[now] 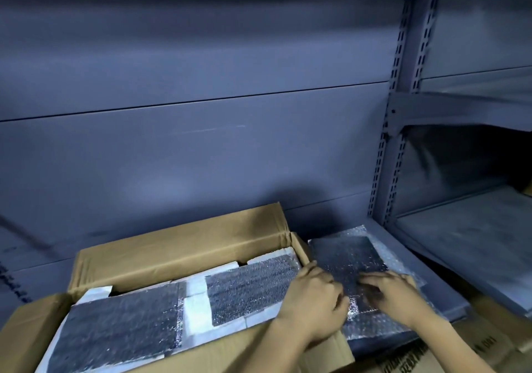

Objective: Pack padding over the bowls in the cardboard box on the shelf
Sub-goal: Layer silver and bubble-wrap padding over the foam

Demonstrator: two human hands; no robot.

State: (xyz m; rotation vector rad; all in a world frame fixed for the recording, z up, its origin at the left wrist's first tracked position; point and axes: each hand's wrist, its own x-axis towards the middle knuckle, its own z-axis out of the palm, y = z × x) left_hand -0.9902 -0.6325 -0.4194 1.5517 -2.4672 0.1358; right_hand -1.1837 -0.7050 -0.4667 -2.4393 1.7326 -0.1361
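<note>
An open cardboard box [178,246] stands on the grey shelf [403,257], its flaps folded outward. Inside it two dark padded sheets [121,332] [247,289] lie flat over white foam pieces [198,309]; no bowls show beneath them. Just right of the box a small stack of bubble-wrap padding sheets [345,254] lies on the shelf. My left hand [313,300] reaches over the box's right wall with its fingers curled at the near edge of the stack. My right hand [394,292] lies on the stack and pinches its near edge.
The shelf's grey back panel [201,148] rises close behind the box. A slotted upright post [388,171] stands at the right, with lower shelves [475,243] beyond it. More cardboard boxes [437,358] sit below at the bottom right.
</note>
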